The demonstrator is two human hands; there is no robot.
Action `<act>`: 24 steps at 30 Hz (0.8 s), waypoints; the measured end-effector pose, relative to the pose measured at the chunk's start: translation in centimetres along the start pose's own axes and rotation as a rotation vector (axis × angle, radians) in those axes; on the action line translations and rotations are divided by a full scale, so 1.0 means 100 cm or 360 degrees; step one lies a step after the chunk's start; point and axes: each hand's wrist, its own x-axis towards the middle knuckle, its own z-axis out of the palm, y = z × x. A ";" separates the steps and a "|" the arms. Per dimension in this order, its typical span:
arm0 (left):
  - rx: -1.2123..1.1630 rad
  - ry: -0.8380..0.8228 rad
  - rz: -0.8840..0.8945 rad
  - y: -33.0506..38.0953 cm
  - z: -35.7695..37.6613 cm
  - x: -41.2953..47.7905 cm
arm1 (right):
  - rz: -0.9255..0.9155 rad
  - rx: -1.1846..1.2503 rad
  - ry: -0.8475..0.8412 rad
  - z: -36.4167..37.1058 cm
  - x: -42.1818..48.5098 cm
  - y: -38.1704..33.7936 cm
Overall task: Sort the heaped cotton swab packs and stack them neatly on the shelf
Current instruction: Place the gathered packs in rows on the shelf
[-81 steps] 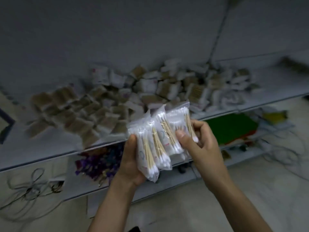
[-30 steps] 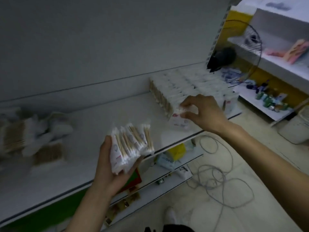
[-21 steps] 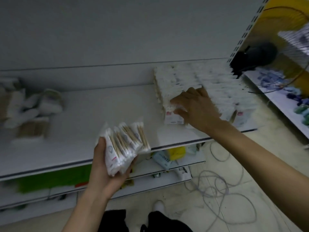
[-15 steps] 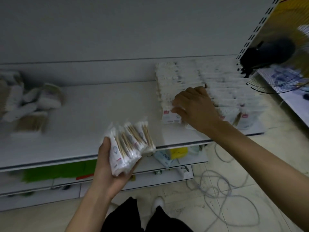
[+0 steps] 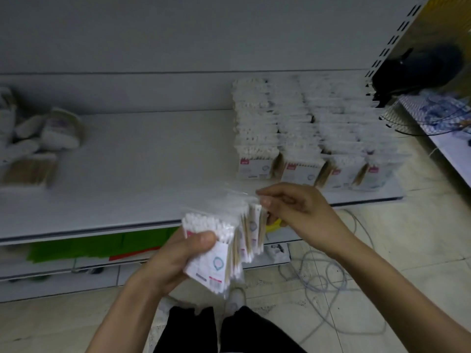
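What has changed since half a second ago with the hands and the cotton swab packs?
The right hand left the stacked rows on the shelf and came back to the bundle of cotton swab packs, where it now pinches the top edge of one pack. The left hand still holds the bundle. Stacked rows and loose heap stayed.

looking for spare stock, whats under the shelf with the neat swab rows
Under the shelf lie green sheets and a red strip. A yellow item peeks out, mostly covered by the held packs and right hand. Farther back is hidden.
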 end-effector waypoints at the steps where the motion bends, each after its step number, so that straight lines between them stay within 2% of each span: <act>1: 0.0074 -0.0026 -0.0005 0.001 0.001 0.001 | 0.0035 0.0046 -0.0060 -0.002 0.000 -0.001; 4: 0.0200 -0.0048 -0.0018 0.004 0.003 0.002 | 0.0105 0.0160 -0.0229 -0.011 0.001 -0.003; 7: 0.0166 0.0020 0.0011 0.007 0.009 0.003 | 0.0141 0.0212 -0.0334 -0.016 0.003 -0.006; 11: -0.0135 0.0106 0.0121 0.005 0.007 0.004 | -0.0033 0.0038 -0.0217 -0.032 0.016 -0.012; 15: -0.0412 0.0315 0.0286 0.006 0.002 0.006 | -0.0469 -0.0500 0.0045 -0.039 0.031 -0.011; 20: -0.0527 0.0360 0.0411 0.006 0.002 0.006 | -0.1038 -0.1459 0.0334 -0.030 0.056 0.009; 24: -0.0416 0.0351 0.0446 0.004 0.001 0.004 | -0.1066 -0.1790 0.0569 -0.031 0.063 0.015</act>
